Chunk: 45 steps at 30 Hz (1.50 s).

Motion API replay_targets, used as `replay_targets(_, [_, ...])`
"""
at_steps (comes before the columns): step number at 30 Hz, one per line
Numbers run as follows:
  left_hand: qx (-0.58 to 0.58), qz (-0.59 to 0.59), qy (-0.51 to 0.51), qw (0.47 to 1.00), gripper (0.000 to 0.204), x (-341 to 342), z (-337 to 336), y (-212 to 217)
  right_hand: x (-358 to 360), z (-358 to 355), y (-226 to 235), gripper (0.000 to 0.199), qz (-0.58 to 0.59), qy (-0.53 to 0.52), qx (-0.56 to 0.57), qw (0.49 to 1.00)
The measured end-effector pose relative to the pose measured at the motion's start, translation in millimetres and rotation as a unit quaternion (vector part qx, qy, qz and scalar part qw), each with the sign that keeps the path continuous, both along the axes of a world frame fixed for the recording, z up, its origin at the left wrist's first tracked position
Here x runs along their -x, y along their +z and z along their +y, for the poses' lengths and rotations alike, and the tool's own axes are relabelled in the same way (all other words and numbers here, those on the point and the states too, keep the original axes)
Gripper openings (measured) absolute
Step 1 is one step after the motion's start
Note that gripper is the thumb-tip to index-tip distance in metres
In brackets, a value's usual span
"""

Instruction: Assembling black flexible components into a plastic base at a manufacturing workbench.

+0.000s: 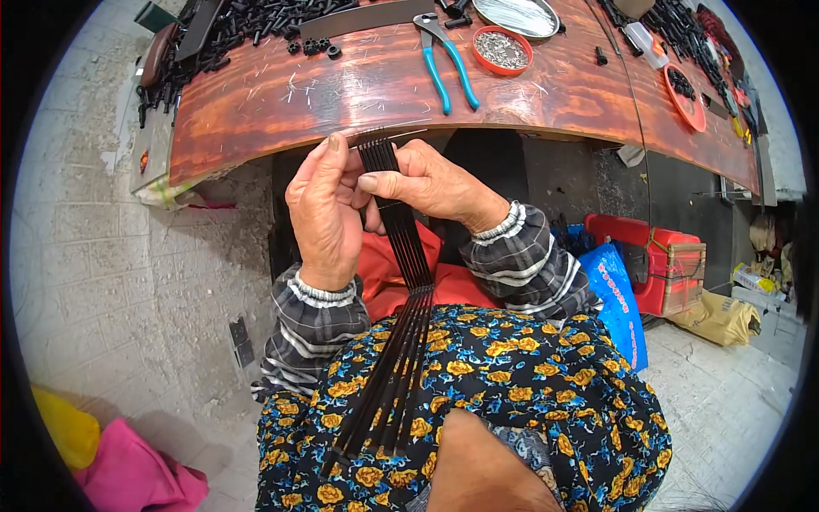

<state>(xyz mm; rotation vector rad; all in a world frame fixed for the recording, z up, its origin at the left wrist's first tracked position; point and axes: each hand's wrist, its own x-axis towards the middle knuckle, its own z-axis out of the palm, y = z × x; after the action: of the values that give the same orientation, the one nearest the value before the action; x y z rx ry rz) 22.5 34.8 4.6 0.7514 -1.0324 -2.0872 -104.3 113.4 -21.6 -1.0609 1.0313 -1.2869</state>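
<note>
My right hand (435, 181) grips a row of slim black jointed rods (405, 235), which look like umbrella ribs. Its thumb lies across them near their upper ends. These rods hang side by side down over my lap, with a joint partway along, and fan out a little at the lower ends. Just left of them, my left hand (324, 205) is closed, thumb and forefinger pinched together. From that pinch a thin pale wire (411, 133) appears to run across the rods' top ends. The left hand's other fingers are partly hidden behind the rods.
Beyond my hands, a wooden table (247, 111) bears blue-handled pliers (448, 64), a red dish of small metal pieces (502, 51), a tray of pale wires (517, 15) and heaped black plastic parts (264, 17). A red case (623, 256) and blue bag (616, 299) stand at right.
</note>
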Motion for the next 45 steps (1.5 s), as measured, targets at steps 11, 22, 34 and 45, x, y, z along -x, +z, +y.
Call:
replay_targets(11, [0.031, -0.03, -0.073, 0.996, 0.021, -8.0, -3.6, 0.9, -2.0, 7.0, 26.0, 0.043, 0.041, -0.053, 0.006, 0.998])
replay_targets(22, [-0.01, -0.002, -0.03, 0.999, 0.014, -8.0, -1.4, 3.3, -2.3, 2.6, 0.1, 0.031, 0.039, -0.046, 0.011, 0.998])
replay_targets(34, [0.008, 0.013, 0.003, 1.0, 0.015, -8.0, 0.9, -3.9, -0.1, 1.8, 9.5, 0.024, -0.026, -0.025, -0.002, 0.999])
replay_targets(45, [0.413, 0.147, 0.047, 0.898, 0.019, -59.8, -18.3, 101.0, 6.6, 9.0, 13.1, 0.032, -0.047, -0.034, -0.05, 0.997])
